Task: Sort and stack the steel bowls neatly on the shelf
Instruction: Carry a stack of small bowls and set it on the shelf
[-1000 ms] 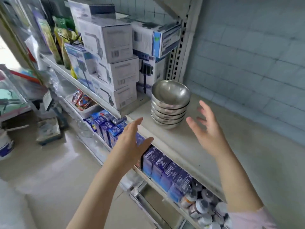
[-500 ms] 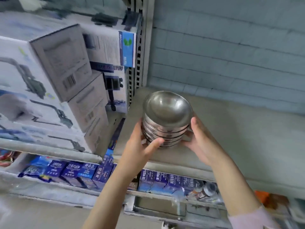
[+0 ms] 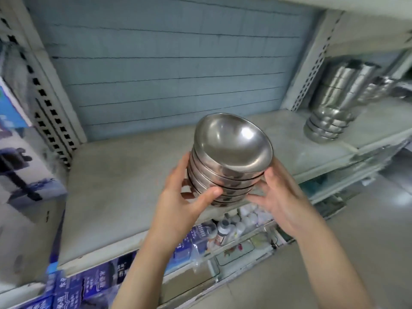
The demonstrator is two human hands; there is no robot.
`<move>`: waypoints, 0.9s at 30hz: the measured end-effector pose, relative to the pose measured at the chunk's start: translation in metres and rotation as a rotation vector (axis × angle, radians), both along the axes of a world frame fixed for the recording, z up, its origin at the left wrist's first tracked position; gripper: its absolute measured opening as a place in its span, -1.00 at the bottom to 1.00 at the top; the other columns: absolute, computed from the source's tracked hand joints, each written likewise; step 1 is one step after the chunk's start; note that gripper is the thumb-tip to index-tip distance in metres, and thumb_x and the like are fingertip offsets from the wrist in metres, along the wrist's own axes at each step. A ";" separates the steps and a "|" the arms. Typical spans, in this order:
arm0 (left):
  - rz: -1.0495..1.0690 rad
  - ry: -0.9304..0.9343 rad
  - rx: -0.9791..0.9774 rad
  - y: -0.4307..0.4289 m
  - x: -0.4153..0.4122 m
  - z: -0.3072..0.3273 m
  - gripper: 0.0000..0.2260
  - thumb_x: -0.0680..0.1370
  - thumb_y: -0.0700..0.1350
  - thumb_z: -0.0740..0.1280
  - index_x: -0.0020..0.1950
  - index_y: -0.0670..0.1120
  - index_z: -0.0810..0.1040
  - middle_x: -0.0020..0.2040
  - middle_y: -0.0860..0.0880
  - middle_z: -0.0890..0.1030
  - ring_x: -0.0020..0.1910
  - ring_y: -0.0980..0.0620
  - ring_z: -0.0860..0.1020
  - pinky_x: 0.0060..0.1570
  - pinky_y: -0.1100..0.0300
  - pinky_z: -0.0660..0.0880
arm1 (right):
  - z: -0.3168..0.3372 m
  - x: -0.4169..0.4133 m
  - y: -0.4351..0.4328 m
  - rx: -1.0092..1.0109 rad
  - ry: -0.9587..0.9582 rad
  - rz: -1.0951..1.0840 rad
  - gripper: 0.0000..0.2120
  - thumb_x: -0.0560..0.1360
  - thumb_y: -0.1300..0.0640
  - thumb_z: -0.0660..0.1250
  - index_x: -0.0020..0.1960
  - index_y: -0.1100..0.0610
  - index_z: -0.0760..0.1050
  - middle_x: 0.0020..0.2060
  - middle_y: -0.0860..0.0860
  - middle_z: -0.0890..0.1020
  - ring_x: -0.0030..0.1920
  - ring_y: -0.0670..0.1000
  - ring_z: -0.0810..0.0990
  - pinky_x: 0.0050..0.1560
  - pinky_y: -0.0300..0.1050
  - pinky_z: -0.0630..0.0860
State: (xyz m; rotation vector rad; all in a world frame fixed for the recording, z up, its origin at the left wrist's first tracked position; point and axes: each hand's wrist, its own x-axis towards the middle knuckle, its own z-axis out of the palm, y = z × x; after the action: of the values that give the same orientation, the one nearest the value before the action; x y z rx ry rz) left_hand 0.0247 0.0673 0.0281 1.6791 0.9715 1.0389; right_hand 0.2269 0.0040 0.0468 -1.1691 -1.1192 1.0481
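A stack of several nested steel bowls [image 3: 231,148] is held in the air above the grey shelf [image 3: 124,175], tilted toward the right. My left hand [image 3: 185,201] grips the stack's left side, thumb across the lower rims. My right hand [image 3: 281,197] cups the right side and bottom. Farther right on the same shelf level stands a second stack of steel bowls [image 3: 323,128], with taller blurred steel stacks [image 3: 343,85] behind it.
White product boxes [image 3: 20,166] crowd the left end of the shelf beside a perforated upright [image 3: 44,94]. Another upright [image 3: 312,63] divides the bays on the right. Below the shelf sit blue cartons [image 3: 89,286] and small white bottles [image 3: 243,221]. A tiled wall backs the shelf.
Both hands closed on the bowl stack, lifted it off the shelf and carried it rightward. The view swung right, bringing the other steel stacks into sight.
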 end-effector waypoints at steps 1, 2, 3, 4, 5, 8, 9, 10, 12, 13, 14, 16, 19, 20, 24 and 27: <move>-0.031 -0.007 0.003 -0.005 0.022 0.001 -0.24 0.26 0.36 0.37 0.44 0.33 0.25 0.32 0.16 0.48 0.21 0.24 0.50 0.16 0.25 0.50 | 0.001 0.018 -0.013 0.014 0.006 -0.040 -0.21 0.36 -0.36 0.45 0.52 -0.22 0.28 0.48 0.00 0.42 0.46 0.12 0.43 0.23 0.25 0.54; -0.061 -0.016 0.000 -0.011 0.045 0.002 -0.27 0.25 0.36 0.37 0.40 0.38 0.25 0.32 0.18 0.48 0.21 0.24 0.50 0.16 0.24 0.51 | 0.002 0.038 -0.026 0.023 0.006 -0.076 -0.23 0.37 -0.36 0.44 0.51 -0.22 0.30 0.46 0.00 0.45 0.43 0.12 0.46 0.23 0.25 0.55; -0.094 -0.026 -0.011 -0.019 0.070 0.003 -0.30 0.25 0.35 0.38 0.37 0.42 0.25 0.32 0.19 0.47 0.20 0.25 0.50 0.15 0.22 0.52 | 0.003 0.058 -0.040 0.024 0.003 -0.113 -0.24 0.36 -0.37 0.44 0.50 -0.23 0.31 0.45 -0.01 0.47 0.41 0.12 0.48 0.24 0.28 0.53; -0.131 -0.041 -0.023 -0.026 0.097 0.003 -0.30 0.25 0.33 0.39 0.36 0.41 0.26 0.32 0.20 0.48 0.19 0.25 0.51 0.14 0.20 0.54 | 0.003 0.080 -0.054 0.020 0.003 -0.156 -0.24 0.35 -0.39 0.44 0.49 -0.25 0.32 0.44 -0.02 0.48 0.40 0.11 0.50 0.25 0.30 0.52; -0.166 -0.058 -0.036 -0.035 0.124 0.003 -0.28 0.26 0.30 0.41 0.39 0.36 0.29 0.31 0.20 0.49 0.17 0.26 0.52 0.10 0.22 0.55 | 0.002 0.104 -0.069 0.018 0.010 -0.203 -0.23 0.33 -0.41 0.44 0.47 -0.26 0.34 0.43 -0.04 0.49 0.40 0.10 0.51 0.25 0.31 0.52; -0.267 -0.103 -0.100 -0.062 0.203 0.004 -0.31 0.34 0.08 0.52 0.43 0.19 0.36 0.19 0.21 0.57 0.00 0.34 0.57 -0.13 0.46 0.50 | 0.000 0.172 -0.114 0.033 0.023 -0.299 -0.19 0.31 -0.37 0.49 0.49 -0.22 0.33 0.43 -0.02 0.50 0.40 0.10 0.50 0.21 0.24 0.56; -0.304 -0.113 -0.125 -0.070 0.228 0.004 -0.36 0.38 0.02 0.53 0.41 0.18 0.37 0.13 0.21 0.60 -0.03 0.34 0.58 -0.16 0.48 0.49 | 0.000 0.193 -0.128 0.045 0.023 -0.318 -0.19 0.31 -0.34 0.51 0.49 -0.20 0.34 0.41 -0.02 0.52 0.38 0.10 0.52 0.18 0.21 0.58; -0.338 -0.121 -0.144 -0.078 0.252 0.004 -0.39 0.39 0.02 0.52 0.39 0.18 0.39 0.09 0.19 0.63 -0.03 0.32 0.60 -0.16 0.46 0.50 | 0.001 0.213 -0.140 0.054 0.020 -0.342 -0.22 0.29 -0.33 0.53 0.45 -0.23 0.38 0.38 -0.05 0.55 0.35 0.08 0.56 0.13 0.14 0.61; -0.387 -0.123 -0.155 -0.089 0.297 0.002 -0.37 0.32 0.13 0.49 0.37 0.20 0.42 0.10 0.19 0.65 0.03 0.27 0.62 -0.07 0.37 0.54 | 0.004 0.251 -0.160 0.062 0.012 -0.403 -0.34 0.26 -0.32 0.54 0.33 -0.32 0.48 0.29 -0.19 0.61 0.26 -0.04 0.62 0.02 -0.04 0.64; -0.406 -0.119 -0.156 -0.093 0.317 0.002 -0.37 0.30 0.15 0.47 0.36 0.21 0.42 0.10 0.23 0.64 0.05 0.27 0.61 -0.04 0.37 0.54 | 0.006 0.269 -0.166 0.065 0.009 -0.429 -0.35 0.26 -0.31 0.54 0.32 -0.30 0.47 0.25 -0.24 0.62 0.23 -0.10 0.63 -0.01 -0.07 0.65; -0.425 -0.115 -0.156 -0.096 0.337 0.002 -0.39 0.32 0.13 0.49 0.36 0.21 0.42 0.10 0.28 0.63 0.05 0.30 0.60 -0.05 0.41 0.52 | 0.007 0.288 -0.170 0.064 0.006 -0.450 -0.32 0.27 -0.31 0.53 0.35 -0.25 0.44 0.23 -0.25 0.62 0.21 -0.13 0.63 -0.02 -0.07 0.65; -0.456 -0.102 -0.150 -0.096 0.376 0.004 -0.47 0.43 -0.01 0.49 0.36 0.21 0.42 0.08 0.33 0.62 0.03 0.34 0.59 -0.09 0.49 0.48 | 0.008 0.323 -0.172 0.047 -0.001 -0.478 -0.25 0.31 -0.27 0.51 0.43 -0.14 0.37 0.22 -0.21 0.64 0.17 -0.13 0.65 -0.01 -0.05 0.65; -0.484 -0.064 -0.132 -0.083 0.433 0.001 -0.45 0.47 -0.07 0.43 0.40 0.24 0.38 0.09 0.27 0.64 0.02 0.29 0.60 -0.06 0.44 0.52 | 0.004 0.379 -0.166 0.039 0.010 -0.503 -0.38 0.38 -0.13 0.43 0.41 -0.12 0.37 0.12 -0.25 0.67 0.04 -0.18 0.67 -0.04 -0.13 0.64; -0.495 -0.050 -0.132 -0.077 0.453 -0.001 -0.45 0.47 -0.05 0.43 0.40 0.27 0.36 0.09 0.27 0.64 0.01 0.31 0.60 -0.08 0.44 0.52 | 0.004 0.397 -0.162 0.030 0.012 -0.511 -0.36 0.37 -0.16 0.45 0.41 -0.15 0.36 0.13 -0.26 0.66 0.04 -0.18 0.67 -0.04 -0.14 0.64; -0.536 -0.037 -0.154 -0.048 0.533 -0.009 -0.41 0.43 0.08 0.47 0.42 0.29 0.34 0.14 0.20 0.62 -0.04 0.33 0.59 -0.20 0.50 0.48 | 0.003 0.468 -0.141 -0.010 0.023 -0.542 -0.10 0.24 -0.29 0.56 0.49 -0.10 0.33 0.23 -0.14 0.64 0.14 -0.09 0.66 0.00 -0.13 0.63; -0.604 -0.033 -0.154 -0.025 0.597 -0.012 -0.34 0.35 0.19 0.46 0.43 0.24 0.35 0.17 0.23 0.61 0.10 0.35 0.56 -0.06 0.54 0.45 | 0.001 0.523 -0.128 -0.025 0.044 -0.600 -0.10 0.25 -0.27 0.56 0.50 -0.08 0.34 0.22 -0.12 0.64 0.12 -0.10 0.66 0.00 -0.11 0.63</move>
State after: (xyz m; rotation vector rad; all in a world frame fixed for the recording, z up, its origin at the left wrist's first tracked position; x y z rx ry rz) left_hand 0.6212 0.0428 0.0163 1.6659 0.4544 0.5691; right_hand 0.7502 -0.1243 0.0474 -1.3778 -0.6519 0.6168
